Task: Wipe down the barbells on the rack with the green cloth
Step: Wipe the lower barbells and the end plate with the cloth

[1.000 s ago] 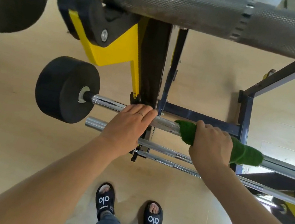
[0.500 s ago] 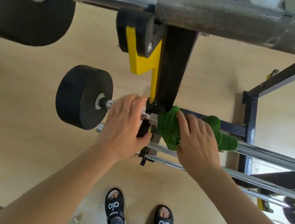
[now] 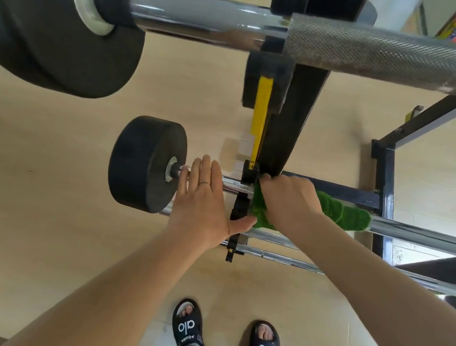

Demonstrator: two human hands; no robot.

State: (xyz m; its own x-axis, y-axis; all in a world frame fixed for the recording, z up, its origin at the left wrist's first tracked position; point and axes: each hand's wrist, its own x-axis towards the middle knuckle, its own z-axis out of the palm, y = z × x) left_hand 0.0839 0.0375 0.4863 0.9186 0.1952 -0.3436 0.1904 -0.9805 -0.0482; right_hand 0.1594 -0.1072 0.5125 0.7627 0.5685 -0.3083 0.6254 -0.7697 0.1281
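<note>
Currently: green fuzzy cloth (image 3: 343, 215) wrapped on the chrome barbell bar (image 3: 427, 238), against the black rack upright (image 3: 283, 140).

Right hand (image 3: 291, 204) curls round the cloth and bar, gripping both. Left hand (image 3: 204, 199) lies flat, fingers straight and together, across the bar's sleeve beside the small black round weight plate (image 3: 144, 163); thumb reaches toward the cloth. Above hangs a thicker knurled steel barbell (image 3: 376, 52) with a large black plate (image 3: 51, 10).
</note>
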